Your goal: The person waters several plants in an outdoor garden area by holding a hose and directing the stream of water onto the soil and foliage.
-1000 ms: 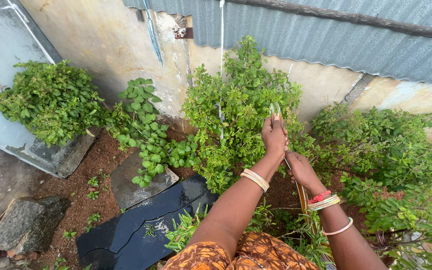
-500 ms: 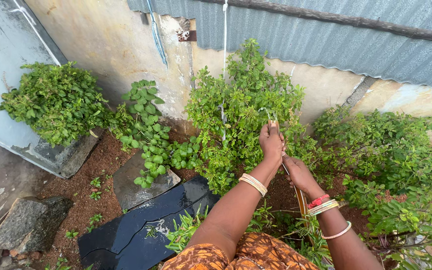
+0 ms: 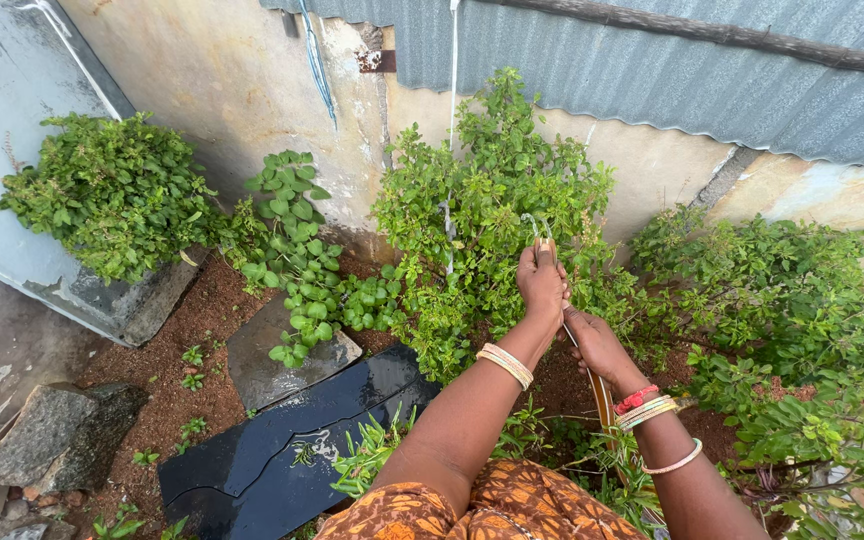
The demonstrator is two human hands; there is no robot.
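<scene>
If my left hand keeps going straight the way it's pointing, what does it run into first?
Probably the leafy shrub right ahead of the left hand, already among its stems; beyond that stands the plastered wall. Depth is hard to judge.

A tall bush (image 3: 492,210) stands against the wall (image 3: 232,90), with a string (image 3: 451,120) hanging down the wall into it. The left hand (image 3: 542,280) is raised in front of this bush, and the right hand (image 3: 597,345) sits just below and to its right (both over the soil). Another bush (image 3: 112,190) grows far left, a third (image 3: 792,310) to the right. A dark slab (image 3: 282,440) lies on the ground at lower left, with a rock (image 3: 52,435) further left.
</scene>
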